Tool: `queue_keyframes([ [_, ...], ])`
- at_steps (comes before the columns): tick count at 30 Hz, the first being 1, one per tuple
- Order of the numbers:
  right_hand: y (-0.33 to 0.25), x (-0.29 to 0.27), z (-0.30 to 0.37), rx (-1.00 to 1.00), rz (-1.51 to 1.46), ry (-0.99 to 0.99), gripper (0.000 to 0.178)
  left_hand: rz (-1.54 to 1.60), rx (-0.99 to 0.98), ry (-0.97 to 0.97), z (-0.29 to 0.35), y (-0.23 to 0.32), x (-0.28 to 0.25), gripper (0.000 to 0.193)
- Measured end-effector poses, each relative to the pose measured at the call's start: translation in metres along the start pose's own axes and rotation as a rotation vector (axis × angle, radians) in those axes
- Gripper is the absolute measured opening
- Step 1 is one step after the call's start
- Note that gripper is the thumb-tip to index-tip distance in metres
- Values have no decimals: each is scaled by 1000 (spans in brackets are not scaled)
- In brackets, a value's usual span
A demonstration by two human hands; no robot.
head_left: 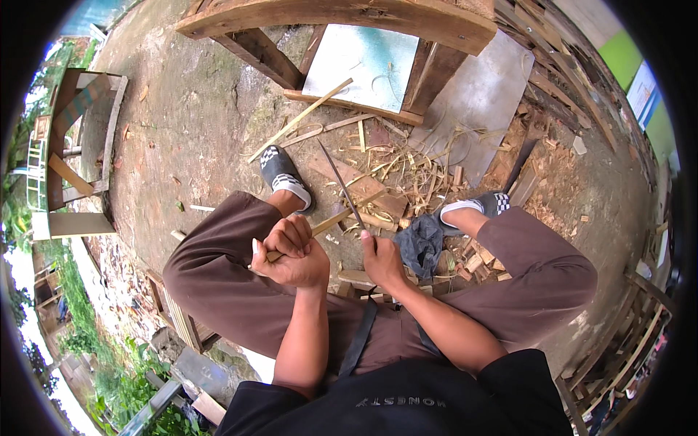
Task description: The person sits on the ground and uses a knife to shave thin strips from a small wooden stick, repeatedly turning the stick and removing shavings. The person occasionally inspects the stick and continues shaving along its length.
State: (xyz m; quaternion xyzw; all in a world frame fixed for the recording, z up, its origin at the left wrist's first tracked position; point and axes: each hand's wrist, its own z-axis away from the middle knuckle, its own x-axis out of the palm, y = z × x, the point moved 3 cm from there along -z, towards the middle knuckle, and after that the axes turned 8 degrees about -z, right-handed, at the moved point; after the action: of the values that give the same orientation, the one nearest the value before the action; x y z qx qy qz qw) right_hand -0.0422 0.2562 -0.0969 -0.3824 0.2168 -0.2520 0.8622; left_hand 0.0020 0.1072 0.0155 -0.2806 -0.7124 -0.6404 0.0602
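My left hand [292, 256] is closed in a fist around a narrow, pale strip of wood or bamboo [336, 218]. The strip slants up and to the right, out past my fist. My right hand [384, 263] grips a knife with a long, thin, dark blade [339, 174], and its handle is hidden in my fingers. The blade points away from me and to the left, crossing the strip just ahead of my hands. Whether the two touch, I cannot tell. Both hands are held above my lap, between my spread knees.
Thin shavings [429, 174] and a flat board [363, 185] lie on the ground between my shoes. Near my right foot are a crumpled dark cloth or bag [419, 245] and several wood offcuts [476, 258]. Ahead stands a wooden bench [342, 20]; stacked planks [556, 73] line the right.
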Motion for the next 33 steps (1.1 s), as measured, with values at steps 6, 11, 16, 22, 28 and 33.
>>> queue_keyframes([
  [6,-7,3,13,-117,-20,32,61,-40,7,-64,8,1,7,60],
  [11,6,0,-8,7,-4,42,62,-29,9,-52,4,-3,1,59],
  [16,-14,-1,8,-168,-32,10,60,-50,12,-109,7,-5,9,59],
  [22,15,-11,-26,-16,6,86,56,-4,-17,-33,3,-9,1,60],
  [28,-7,-8,-10,-253,-7,64,53,-87,-58,-135,16,-31,8,56],
  [33,30,-18,-34,-15,19,128,53,-30,-94,-113,11,-26,8,56],
])
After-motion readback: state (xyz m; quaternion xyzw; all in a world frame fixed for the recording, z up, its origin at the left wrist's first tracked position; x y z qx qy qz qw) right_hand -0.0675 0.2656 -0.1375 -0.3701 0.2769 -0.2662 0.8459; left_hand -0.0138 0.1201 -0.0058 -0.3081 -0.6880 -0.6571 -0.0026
